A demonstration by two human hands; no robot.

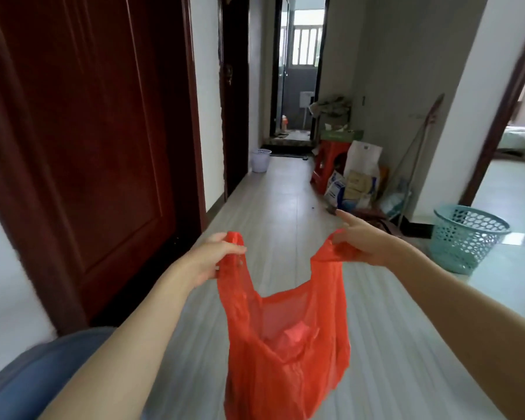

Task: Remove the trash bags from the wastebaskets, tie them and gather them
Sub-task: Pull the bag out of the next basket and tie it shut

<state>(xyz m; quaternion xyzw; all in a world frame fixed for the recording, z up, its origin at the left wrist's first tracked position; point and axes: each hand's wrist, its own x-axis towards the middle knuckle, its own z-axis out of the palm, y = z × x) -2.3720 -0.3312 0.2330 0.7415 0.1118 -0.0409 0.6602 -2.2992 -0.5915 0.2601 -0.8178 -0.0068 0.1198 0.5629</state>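
Note:
An orange-red plastic trash bag (pixel 285 344) hangs in mid-air in front of me, its mouth pulled open between its two handles. My left hand (pixel 212 256) grips the left handle. My right hand (pixel 361 241) pinches the right handle, with the index finger sticking out straight. Something crumpled shows faintly through the bag's thin plastic. A teal perforated wastebasket (pixel 467 237) stands on the floor at the right with no bag visible in it. A small white wastebasket (pixel 260 159) stands far down the corridor by the left wall.
A dark red door (pixel 88 131) fills the left side. Along the right wall sit a red stool (pixel 331 165), sacks and bags (pixel 358 180) and a broom (pixel 419 153). The tiled corridor floor (pixel 279 201) runs ahead to a far doorway. A room opens at the right.

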